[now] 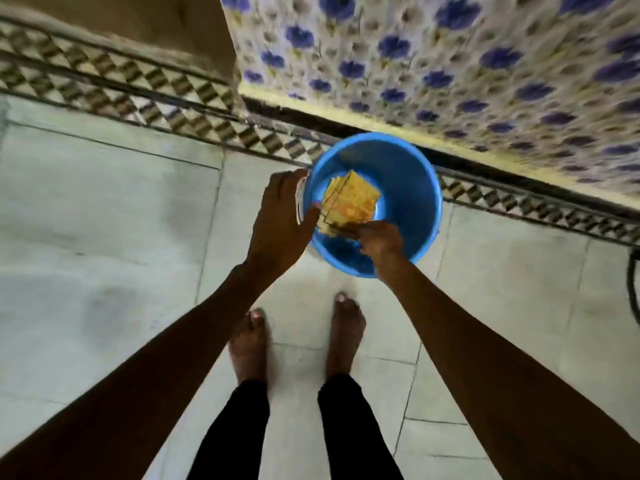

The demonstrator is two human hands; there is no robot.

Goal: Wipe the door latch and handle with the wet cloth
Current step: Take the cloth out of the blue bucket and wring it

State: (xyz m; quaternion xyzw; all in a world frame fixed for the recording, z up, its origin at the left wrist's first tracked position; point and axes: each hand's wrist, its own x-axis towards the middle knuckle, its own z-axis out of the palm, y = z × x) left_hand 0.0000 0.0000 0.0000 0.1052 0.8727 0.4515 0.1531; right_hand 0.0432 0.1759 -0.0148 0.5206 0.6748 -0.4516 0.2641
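Observation:
A blue plastic bucket (408, 188) stands on the tiled floor just ahead of my bare feet. Over its opening hangs a yellow cloth (349, 199) with dark edge lines. My right hand (381, 240) is shut on the cloth's lower end, above the bucket's near rim. Beside the bucket's left rim is my left hand (280, 216), its fingers curled around a white band there, probably the bucket's handle, and its thumb touches the cloth's edge. No door latch or handle is in view.
A door or panel with blue flowers (450, 64) rises right behind the bucket. A patterned border strip (145, 88) runs across the pale floor tiles (104, 220). A dark cable (632, 285) loops at the right edge.

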